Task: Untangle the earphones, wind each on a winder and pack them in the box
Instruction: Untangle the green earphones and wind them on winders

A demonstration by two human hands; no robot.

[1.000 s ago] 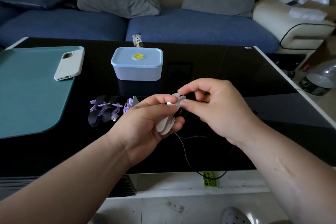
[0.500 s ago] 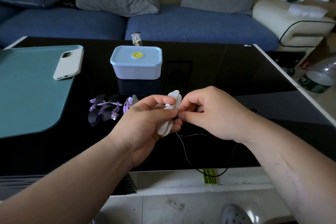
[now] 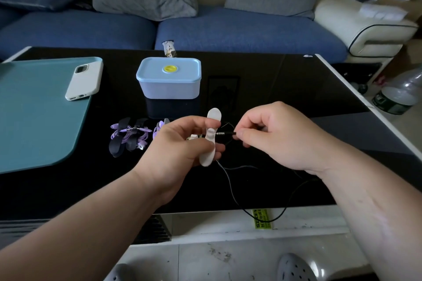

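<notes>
While the white winder (image 3: 211, 137) is being gripped in the left hand (image 3: 180, 143) above the table (image 3: 296, 89), the earphone's jack plug (image 3: 225, 133) is being pinched by the right hand (image 3: 274, 137), its thin, limp cable (image 3: 231, 189) likely being handled best near that stiff plug.

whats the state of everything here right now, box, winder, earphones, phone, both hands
box, closed, lid on
white winder, upright, gripped by left hand
black earphone plug, pinched by right hand, tip at the winder's middle
black cable, loose, unwound, hanging over the table edge
purple earphones, wound on dark winders, lying on table
phone, face down on teal mat
</notes>
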